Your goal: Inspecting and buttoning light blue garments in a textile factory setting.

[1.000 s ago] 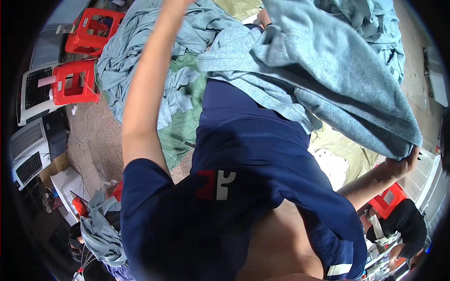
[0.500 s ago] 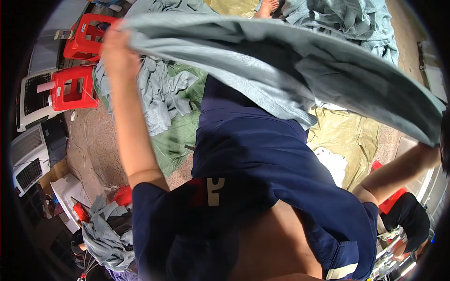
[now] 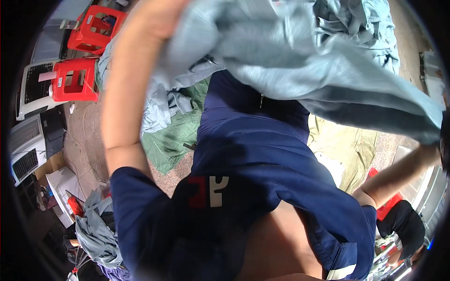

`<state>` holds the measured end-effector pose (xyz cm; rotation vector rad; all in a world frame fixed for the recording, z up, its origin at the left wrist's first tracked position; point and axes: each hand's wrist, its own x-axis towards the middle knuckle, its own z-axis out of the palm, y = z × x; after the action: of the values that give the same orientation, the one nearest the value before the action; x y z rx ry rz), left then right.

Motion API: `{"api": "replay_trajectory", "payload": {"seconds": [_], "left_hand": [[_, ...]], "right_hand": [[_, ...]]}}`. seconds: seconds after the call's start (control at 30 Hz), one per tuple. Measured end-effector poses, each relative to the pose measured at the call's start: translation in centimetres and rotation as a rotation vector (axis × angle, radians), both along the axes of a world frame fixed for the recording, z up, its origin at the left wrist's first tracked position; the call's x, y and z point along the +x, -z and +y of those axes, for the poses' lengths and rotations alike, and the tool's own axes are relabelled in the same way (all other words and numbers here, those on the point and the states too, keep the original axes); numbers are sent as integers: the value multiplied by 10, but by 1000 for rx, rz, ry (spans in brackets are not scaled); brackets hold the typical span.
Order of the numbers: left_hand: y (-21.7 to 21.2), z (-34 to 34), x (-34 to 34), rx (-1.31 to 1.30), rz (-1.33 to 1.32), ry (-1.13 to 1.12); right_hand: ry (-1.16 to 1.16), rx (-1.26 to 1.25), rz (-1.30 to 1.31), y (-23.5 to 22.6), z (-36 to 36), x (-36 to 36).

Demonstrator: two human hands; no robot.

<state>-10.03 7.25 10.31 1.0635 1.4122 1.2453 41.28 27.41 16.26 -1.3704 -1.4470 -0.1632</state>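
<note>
A light grey-blue knit garment is stretched through the air across the top of the view, from far left of centre to the right rim. My left hand, raised and smeared by motion, grips its left end. The right end reaches my right hand, closed on it at the right edge, where the dark rim hides most of the fingers. The cloth sags in folds between them, and its underside is in shadow on the right. Below it my lap shows in dark navy clothing.
Two red plastic stools stand at the left beside white machines. More grey-blue garments lie on a green sheet, with another heap at the far right. A yellowish sheet covers floor at right. Another person is at the lower right.
My left hand has moved up and to the right with its end of the garment. The cloth, stretched taut before, now billows and bunches. My right hand has stayed almost in place.
</note>
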Motion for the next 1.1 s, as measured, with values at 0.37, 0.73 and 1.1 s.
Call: {"api": "replay_trajectory", "payload": {"seconds": [0.37, 0.73, 1.1], "left_hand": [[171, 26, 83, -209, -600, 187], [191, -29, 92, 203, 1172, -367], [185, -22, 95, 374, 1108, -486]], "right_hand": [[-1454, -918, -98, 192, -113, -198], [-1381, -877, -89, 224, -92, -231], [-1292, -633, -361, 200, -103, -223]]}}
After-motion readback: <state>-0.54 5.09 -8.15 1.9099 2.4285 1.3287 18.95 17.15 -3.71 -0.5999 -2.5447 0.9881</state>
